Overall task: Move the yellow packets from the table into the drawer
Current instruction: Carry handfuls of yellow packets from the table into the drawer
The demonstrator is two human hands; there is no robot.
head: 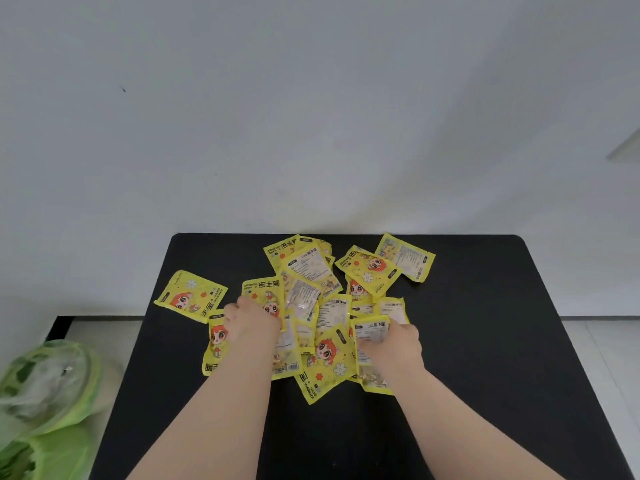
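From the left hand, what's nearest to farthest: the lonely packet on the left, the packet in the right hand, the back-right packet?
Measured from the left hand:
1. The lonely packet, just left of it, off the pile.
2. The held packet, in the right hand, across the pile.
3. The back-right packet, at the pile's far right corner.

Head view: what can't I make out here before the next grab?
Drawer: not in the head view at all.
Yellow packets: overlapping, so the count is unclear; lower ones are buried.
Left hand: its own back hides the fingers, so grip unclear.
Green bag: blurred, cut by the left edge; contents unreadable.
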